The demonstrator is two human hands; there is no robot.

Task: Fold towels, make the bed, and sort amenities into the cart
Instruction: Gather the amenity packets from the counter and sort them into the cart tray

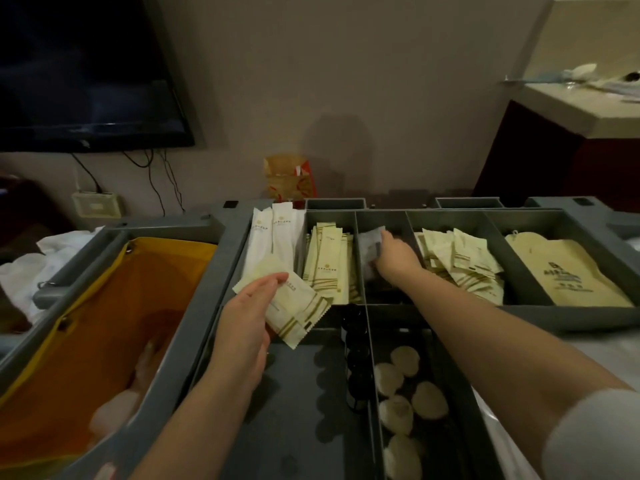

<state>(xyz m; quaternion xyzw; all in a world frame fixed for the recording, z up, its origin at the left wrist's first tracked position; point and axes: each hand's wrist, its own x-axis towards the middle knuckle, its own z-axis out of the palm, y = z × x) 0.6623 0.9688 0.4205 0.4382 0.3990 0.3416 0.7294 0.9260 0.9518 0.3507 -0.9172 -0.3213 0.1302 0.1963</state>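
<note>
Head view: left hand (247, 317) pinches a fan of cream sachets (298, 306), thumb on top, above the cart (221, 258) front tray. Right hand (394, 254) reaches into the middle rear compartment, fingers curled on a pale packet (370, 244). Neighbouring compartments hold white stick packets (273, 233), cream strips (329, 265), cream pouches (460, 268), flat bags (571, 275). Judgement: sorting well along; held sachets not yet placed. Towels, bed: not in view, status unknown

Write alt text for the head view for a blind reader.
A person's right hand pinches a pale sachet in a middle compartment of a grey cart tray, while the left hand holds cream packets. Other compartments hold flat packs and round pale items.
</note>
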